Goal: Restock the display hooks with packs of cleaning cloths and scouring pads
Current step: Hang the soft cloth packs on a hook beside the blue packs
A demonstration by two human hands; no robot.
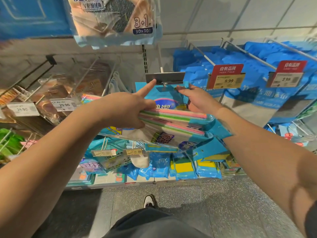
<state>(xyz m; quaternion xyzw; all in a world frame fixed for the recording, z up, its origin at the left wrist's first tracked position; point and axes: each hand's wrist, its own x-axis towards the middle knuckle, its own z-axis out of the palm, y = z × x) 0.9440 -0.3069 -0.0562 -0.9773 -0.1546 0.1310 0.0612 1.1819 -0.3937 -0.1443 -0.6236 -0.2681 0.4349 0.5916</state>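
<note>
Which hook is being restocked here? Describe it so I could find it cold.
Start at the two red-topped 9.99 price tags on the right, then look left. The next hook carries a blank grey label holder with no price card. The left hand's forefinger touches it, and a blue pack hangs just beneath.

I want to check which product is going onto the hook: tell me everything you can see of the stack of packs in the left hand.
The stack of packs is several flat, clear-plastic packets of cloths, their edges showing pink, green and cream layers, with blue printed card headers toward the right. It lies roughly level, tilted slightly, in front of the middle hook. The left hand grips its left end, forefinger pointing up at the blank label holder; the right forearm crosses its right end.
</note>
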